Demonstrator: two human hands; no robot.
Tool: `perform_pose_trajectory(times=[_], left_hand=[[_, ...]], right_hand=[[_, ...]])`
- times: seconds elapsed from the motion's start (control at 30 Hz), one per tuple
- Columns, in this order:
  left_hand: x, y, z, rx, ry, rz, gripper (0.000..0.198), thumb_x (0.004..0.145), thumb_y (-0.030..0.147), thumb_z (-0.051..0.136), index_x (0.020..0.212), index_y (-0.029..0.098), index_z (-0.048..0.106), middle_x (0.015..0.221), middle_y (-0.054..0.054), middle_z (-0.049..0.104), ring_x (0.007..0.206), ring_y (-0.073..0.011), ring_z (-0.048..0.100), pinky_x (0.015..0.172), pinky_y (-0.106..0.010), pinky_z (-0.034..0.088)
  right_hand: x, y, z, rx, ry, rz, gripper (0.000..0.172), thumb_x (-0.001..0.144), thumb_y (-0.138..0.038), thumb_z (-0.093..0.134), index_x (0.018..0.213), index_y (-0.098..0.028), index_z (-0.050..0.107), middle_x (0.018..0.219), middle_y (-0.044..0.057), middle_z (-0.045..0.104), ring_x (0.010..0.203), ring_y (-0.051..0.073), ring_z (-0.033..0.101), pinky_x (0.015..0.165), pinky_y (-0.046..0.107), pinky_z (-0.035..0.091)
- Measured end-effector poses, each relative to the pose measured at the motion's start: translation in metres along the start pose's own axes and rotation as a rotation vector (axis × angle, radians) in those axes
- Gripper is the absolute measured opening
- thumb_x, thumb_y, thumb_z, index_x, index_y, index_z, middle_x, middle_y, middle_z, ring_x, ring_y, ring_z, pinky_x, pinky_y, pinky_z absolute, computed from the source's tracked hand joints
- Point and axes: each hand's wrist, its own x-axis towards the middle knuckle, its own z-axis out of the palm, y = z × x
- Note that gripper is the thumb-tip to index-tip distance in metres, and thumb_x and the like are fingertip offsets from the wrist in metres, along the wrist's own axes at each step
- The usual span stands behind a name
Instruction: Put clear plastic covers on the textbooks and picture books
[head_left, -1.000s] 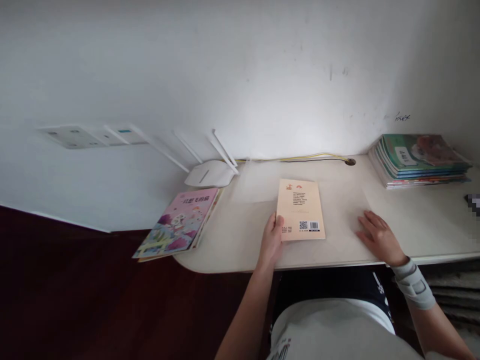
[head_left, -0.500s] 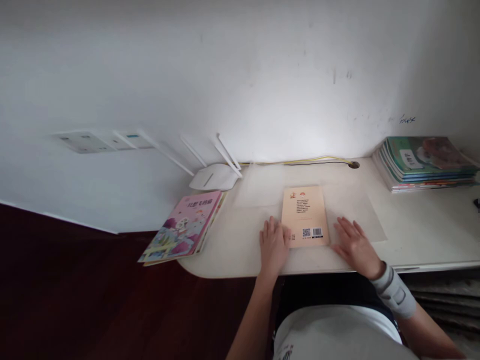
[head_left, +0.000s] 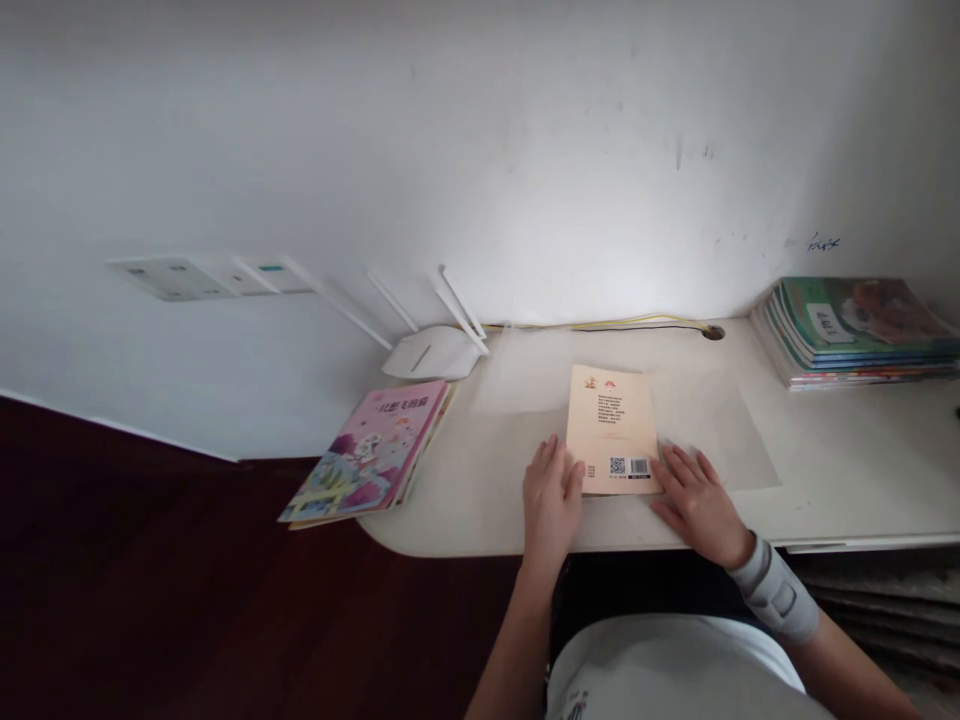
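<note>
Right hand has slid in, open, fingers at the right edge of the peach book; left hand is by its lower left (can't tell if it's pinching). So the book, over a clear sheet, looks steadied both sides now.

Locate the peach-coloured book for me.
In the head view, the peach-coloured book is right of the picture's centre, toward the front edge of the white desk, between the left fingers and right fingers.
</note>
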Motion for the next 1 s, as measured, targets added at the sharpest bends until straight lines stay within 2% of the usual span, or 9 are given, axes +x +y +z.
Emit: perform_pose_trajectory(times=[0.1, 0.2, 0.3, 0.4, 0.53, 0.63, 0.77, 0.87, 1.0], left_hand=[[-0.007, 0.016, -0.009, -0.364, -0.041, -0.082, 0.044, 0.086, 0.044, 0.048, 0.12, 0.019, 0.056, 0.127, -0.01, 0.058, 0.118, -0.0254, 0.053, 0.101, -0.04, 0.042], [-0.012, 0.034, -0.001, -0.536, -0.142, -0.064, 0.057, 0.085, 0.043, 0.051, 0.135, 0.019, 0.041, 0.135, -0.012, 0.05, 0.117, -0.0257, 0.054, 0.094, -0.036, 0.048], [-0.013, 0.047, 0.027, -0.363, -0.136, 0.15, 0.071, 0.086, 0.034, 0.051, 0.146, 0.018, 0.015, 0.149, -0.016, 0.028, 0.132, -0.0273, 0.036, 0.104, -0.039, 0.039], [-0.01, 0.056, 0.058, -0.129, -0.079, 0.394, 0.067, 0.089, 0.019, 0.04, 0.147, 0.017, 0.006, 0.153, -0.017, 0.011, 0.14, -0.0272, 0.012, 0.112, -0.045, 0.025], [-0.008, 0.067, 0.082, 0.057, -0.138, 0.659, 0.063, 0.088, 0.005, 0.035, 0.145, 0.028, 0.019, 0.155, -0.009, 0.005, 0.14, -0.028, 0.01, 0.109, -0.046, 0.032], [-0.01, 0.078, 0.093, 0.19, -0.12, 0.779, 0.055, 0.087, 0.006, 0.042, 0.138, 0.027, 0.036, 0.153, -0.01, 0.018, 0.14, -0.0328, 0.008, 0.105, -0.051, 0.036], [-0.016, 0.093, 0.107, 0.381, -0.123, 0.789, 0.037, 0.086, 0.014, 0.049, 0.122, 0.02, 0.054, 0.146, -0.013, 0.036, 0.138, -0.0405, 0.01, 0.097, -0.063, 0.038], [-0.019, 0.101, 0.114, 0.491, -0.172, 0.748, 0.029, 0.087, 0.016, 0.048, 0.113, 0.017, 0.061, 0.146, -0.012, 0.036, 0.136, -0.0431, 0.018, 0.096, -0.068, 0.034], [-0.017, 0.105, 0.117, 0.561, -0.212, 0.729, 0.029, 0.086, 0.015, 0.046, 0.111, 0.016, 0.063, 0.146, -0.013, 0.035, 0.134, -0.0439, 0.024, 0.096, -0.071, 0.031]], right_hand=[[-0.001, 0.001, 0.001, -0.003, -0.007, -0.008, 0.047, 0.089, -0.033, 0.045, 0.133, -0.016, 0.045, 0.138, 0.015, 0.046, 0.128, 0.028, 0.041, 0.103, 0.049, 0.032], [0.0, 0.0, 0.001, 0.0, -0.006, -0.006, 0.046, 0.09, -0.033, 0.044, 0.134, -0.016, 0.044, 0.137, 0.015, 0.047, 0.127, 0.028, 0.042, 0.103, 0.049, 0.032], [0.0, 0.0, -0.001, 0.009, 0.002, 0.0, 0.044, 0.091, -0.035, 0.042, 0.131, -0.017, 0.047, 0.136, 0.014, 0.048, 0.127, 0.027, 0.042, 0.102, 0.048, 0.033], [-0.005, 0.011, -0.006, -0.011, 0.032, 0.04, 0.041, 0.092, -0.036, 0.041, 0.126, -0.016, 0.052, 0.136, 0.015, 0.048, 0.128, 0.027, 0.04, 0.102, 0.047, 0.033], [-0.023, 0.046, -0.012, -0.13, 0.099, 0.259, 0.04, 0.093, -0.033, 0.039, 0.124, -0.014, 0.053, 0.134, 0.018, 0.049, 0.128, 0.028, 0.041, 0.101, 0.049, 0.034], [-0.036, 0.067, -0.013, -0.202, 0.076, 0.36, 0.045, 0.091, -0.039, 0.043, 0.123, -0.01, 0.053, 0.132, 0.019, 0.051, 0.125, 0.029, 0.044, 0.1, 0.047, 0.035], [-0.039, 0.073, -0.013, -0.232, 0.035, 0.362, 0.045, 0.09, -0.037, 0.045, 0.123, -0.007, 0.054, 0.132, 0.019, 0.051, 0.125, 0.028, 0.044, 0.102, 0.043, 0.034], [-0.037, 0.071, -0.012, -0.239, 0.033, 0.361, 0.04, 0.092, -0.03, 0.042, 0.122, -0.008, 0.055, 0.132, 0.017, 0.052, 0.125, 0.027, 0.045, 0.103, 0.04, 0.034], [-0.036, 0.07, -0.013, -0.24, 0.046, 0.36, 0.037, 0.093, -0.021, 0.036, 0.123, -0.008, 0.055, 0.131, 0.017, 0.053, 0.124, 0.025, 0.046, 0.103, 0.039, 0.034]])
